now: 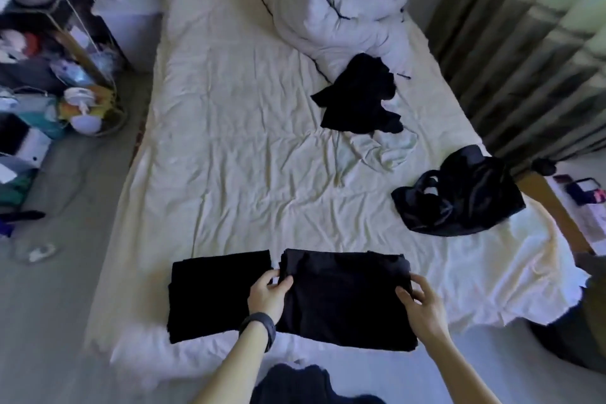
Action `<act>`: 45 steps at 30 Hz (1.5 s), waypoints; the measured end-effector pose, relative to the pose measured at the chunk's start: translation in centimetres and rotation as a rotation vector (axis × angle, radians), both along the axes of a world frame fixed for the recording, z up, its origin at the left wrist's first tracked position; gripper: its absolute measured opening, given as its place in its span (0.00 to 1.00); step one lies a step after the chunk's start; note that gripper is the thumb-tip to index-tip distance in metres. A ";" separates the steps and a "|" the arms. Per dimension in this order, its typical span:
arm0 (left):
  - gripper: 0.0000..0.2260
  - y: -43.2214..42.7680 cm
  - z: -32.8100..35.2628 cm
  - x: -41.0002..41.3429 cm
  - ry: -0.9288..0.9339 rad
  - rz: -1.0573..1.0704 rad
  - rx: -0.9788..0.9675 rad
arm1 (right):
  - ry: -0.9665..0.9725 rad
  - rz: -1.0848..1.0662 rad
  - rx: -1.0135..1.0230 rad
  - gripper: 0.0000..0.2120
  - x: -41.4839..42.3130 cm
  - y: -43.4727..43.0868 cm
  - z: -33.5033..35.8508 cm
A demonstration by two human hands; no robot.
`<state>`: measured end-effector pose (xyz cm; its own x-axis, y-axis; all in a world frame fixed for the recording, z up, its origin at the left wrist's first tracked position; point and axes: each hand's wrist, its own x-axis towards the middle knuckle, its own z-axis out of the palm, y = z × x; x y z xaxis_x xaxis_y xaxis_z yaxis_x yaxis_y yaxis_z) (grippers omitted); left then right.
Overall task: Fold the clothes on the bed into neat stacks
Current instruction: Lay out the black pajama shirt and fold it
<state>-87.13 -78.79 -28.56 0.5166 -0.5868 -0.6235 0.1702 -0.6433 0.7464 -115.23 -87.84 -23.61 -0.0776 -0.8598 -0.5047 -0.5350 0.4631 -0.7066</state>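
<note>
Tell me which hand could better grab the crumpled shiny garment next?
Probably the right hand: it holds the right edge of the folded garment, on the side where the shiny garment lies. The left hand, at the opposite edge, would have to reach across.

Head-worn wide view, facing forward and down, bed (pixel 249 128) close below

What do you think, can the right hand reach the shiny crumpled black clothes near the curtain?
Probably yes. The right hand grips the folded black garment, so it must let go first. The crumpled black clothes lie on that hand's side, with only bare sheet between.
</note>
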 end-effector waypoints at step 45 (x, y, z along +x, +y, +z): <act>0.19 -7.4 -21.0 -7.0 -0.339 0.360 0.369 | -0.090 0.136 0.315 0.09 0.4 -12.4 -24.7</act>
<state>-94.16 -86.22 -49.53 0.8472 -0.1162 -0.5184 0.2164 -0.8157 0.5365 -114.84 -100.28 -48.27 0.0842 -0.6603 -0.7463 -0.5488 0.5944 -0.5878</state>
